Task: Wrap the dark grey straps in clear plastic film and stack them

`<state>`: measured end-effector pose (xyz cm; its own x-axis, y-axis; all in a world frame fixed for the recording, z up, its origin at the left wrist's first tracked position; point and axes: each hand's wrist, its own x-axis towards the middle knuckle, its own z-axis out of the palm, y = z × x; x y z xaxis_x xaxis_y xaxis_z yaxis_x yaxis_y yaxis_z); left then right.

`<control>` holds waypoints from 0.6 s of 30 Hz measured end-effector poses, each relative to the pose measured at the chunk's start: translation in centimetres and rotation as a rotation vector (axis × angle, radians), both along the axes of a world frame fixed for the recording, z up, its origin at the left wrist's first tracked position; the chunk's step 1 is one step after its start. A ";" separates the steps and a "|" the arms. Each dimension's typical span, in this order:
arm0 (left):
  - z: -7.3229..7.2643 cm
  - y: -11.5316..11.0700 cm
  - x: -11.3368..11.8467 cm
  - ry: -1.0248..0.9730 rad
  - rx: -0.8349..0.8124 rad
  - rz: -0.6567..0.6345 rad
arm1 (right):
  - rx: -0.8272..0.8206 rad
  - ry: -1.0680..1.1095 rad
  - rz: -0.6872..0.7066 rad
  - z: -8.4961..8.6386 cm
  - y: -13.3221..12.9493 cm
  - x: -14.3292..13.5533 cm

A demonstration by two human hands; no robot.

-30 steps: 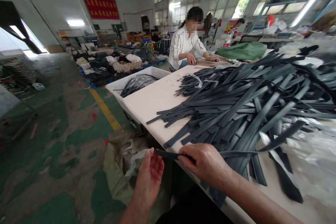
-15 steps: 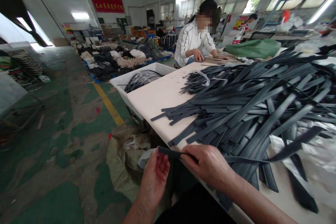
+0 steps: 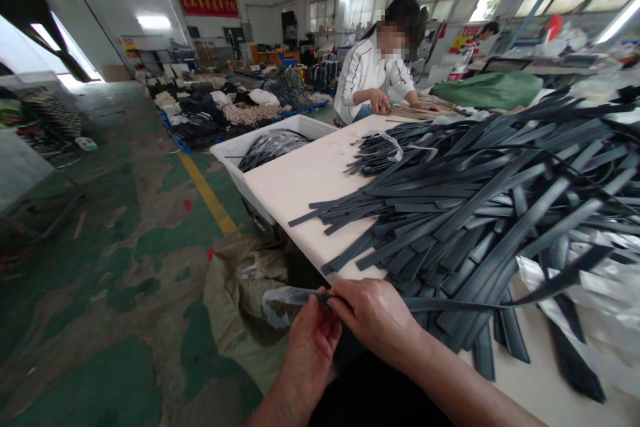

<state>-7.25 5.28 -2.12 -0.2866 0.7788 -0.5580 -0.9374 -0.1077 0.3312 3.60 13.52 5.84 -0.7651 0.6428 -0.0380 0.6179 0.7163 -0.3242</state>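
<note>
My right hand [image 3: 375, 310] is closed around a flat dark grey strap [image 3: 450, 305] near its end. The strap's other part runs right, over the table edge and across the pile. My left hand [image 3: 315, 340] pinches the strap's end, fingertips almost touching my right fingers. The end itself is mostly hidden between the hands. Translucent plastic [image 3: 285, 297] shows just left of my left fingertips, above an olive sack; whether the fingers hold it I cannot tell. A big pile of similar straps [image 3: 450, 213] covers much of the table.
The pale table [image 3: 295, 180] has its edge close to my hands. An open olive sack [image 3: 225, 307] sits on the floor below. A white bin [image 3: 227, 163] of straps adjoins the table's far left side. A co-worker [image 3: 355, 80] handles strips across the table, near a green bag [image 3: 487, 92].
My left hand has moved right, up to my right hand, which shifted slightly left. The strap end between them is now largely covered. More of the translucent plastic shows beside my left fingertips.
</note>
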 end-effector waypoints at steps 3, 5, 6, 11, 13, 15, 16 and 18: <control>0.5 0.4 -1.1 0.006 -0.040 0.065 | -0.023 0.027 0.019 1.1 0.8 1.1; 1.1 0.8 -2.5 0.057 -0.060 0.133 | -0.103 0.099 0.010 2.3 1.7 2.9; 1.4 0.9 -3.0 0.076 -0.059 0.155 | -0.159 0.145 0.003 2.9 2.2 3.7; 2.3 0.8 -0.9 -0.005 0.033 0.047 | -0.139 0.189 0.019 3.6 2.7 3.4; 2.4 0.6 0.6 -0.039 0.118 -0.013 | -0.051 0.148 0.054 3.2 2.1 2.1; 2.6 0.5 1.1 -0.042 0.169 -0.024 | -0.028 0.140 0.087 3.1 1.8 1.9; 2.7 0.5 0.9 -0.037 0.162 -0.011 | -0.036 0.147 0.092 3.4 1.8 2.3; 3.0 0.4 0.3 -0.020 0.105 0.031 | -0.067 0.169 0.081 4.2 2.0 3.8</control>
